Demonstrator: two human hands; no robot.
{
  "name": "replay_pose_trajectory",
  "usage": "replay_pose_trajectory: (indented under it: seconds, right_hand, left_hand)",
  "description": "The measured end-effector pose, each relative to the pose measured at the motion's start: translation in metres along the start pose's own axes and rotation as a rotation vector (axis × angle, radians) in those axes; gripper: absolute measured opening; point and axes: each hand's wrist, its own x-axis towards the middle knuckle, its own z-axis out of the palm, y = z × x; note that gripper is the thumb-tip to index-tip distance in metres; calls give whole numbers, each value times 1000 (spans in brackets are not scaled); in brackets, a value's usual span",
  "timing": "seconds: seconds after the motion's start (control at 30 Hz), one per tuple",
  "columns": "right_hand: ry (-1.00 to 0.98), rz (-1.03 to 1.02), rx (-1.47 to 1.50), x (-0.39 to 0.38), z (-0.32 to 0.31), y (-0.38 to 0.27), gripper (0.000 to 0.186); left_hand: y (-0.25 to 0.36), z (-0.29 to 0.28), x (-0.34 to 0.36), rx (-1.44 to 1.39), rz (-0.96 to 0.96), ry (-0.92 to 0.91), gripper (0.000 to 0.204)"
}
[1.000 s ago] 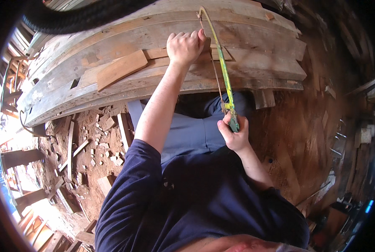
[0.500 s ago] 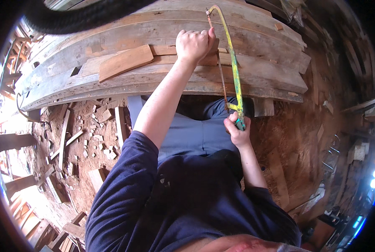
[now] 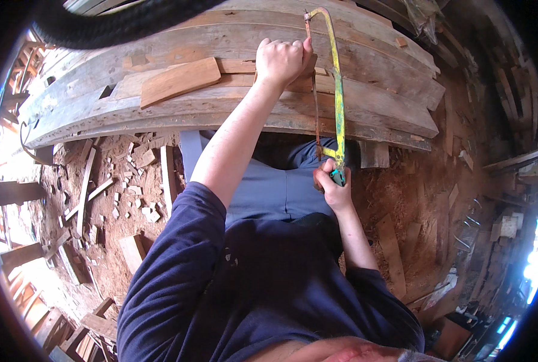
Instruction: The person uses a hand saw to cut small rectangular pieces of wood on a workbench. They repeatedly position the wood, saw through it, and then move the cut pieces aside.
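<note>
My right hand [image 3: 335,186] is wrapped round the handle of a hacksaw [image 3: 339,102] with a worn yellow-green bow frame. Its thin, rusty blade [image 3: 317,114] runs away from me, just right of my left hand [image 3: 283,61]. That hand is closed over a small wooden piece [image 3: 302,83] on the plank bench [image 3: 365,108], pressing down from above. Most of the piece is hidden under the fingers. The blade passes along its right side; the exact contact is too small to tell. Left of my left wrist lies a flat, reddish-brown board [image 3: 180,82].
Below the bench, wood offcuts [image 3: 133,199] and longer sticks [image 3: 87,190] litter the brown dirt floor. More timber [image 3: 510,163] is piled at the right. A dark, thick cord-like thing [image 3: 118,27] crosses the upper left close to the camera.
The hacksaw's handle and my right hand have shifted slightly left, and the saw frame stands straighter. My left hand stays on the wooden piece. The whole view has shifted a little.
</note>
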Motion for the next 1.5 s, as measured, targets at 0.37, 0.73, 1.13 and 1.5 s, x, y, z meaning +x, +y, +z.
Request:
replay_pose_trajectory:
  seconds: [0.37, 0.73, 1.13, 1.5]
  right_hand:
    - [137, 20, -300, -2, 38, -60, 21]
    - [135, -60, -250, 1, 38, -47, 20]
    - [179, -151, -170, -3, 45, -49, 23]
    - [261, -127, -160, -66, 30, -75, 18]
  left_hand:
    - [-2, 1, 5, 40, -78, -251, 65]
    - [0, 2, 1, 13, -47, -77, 59]
    - [-1, 10, 4, 21, -82, -213, 66]
    - [-3, 9, 1, 20, -44, -82, 60]
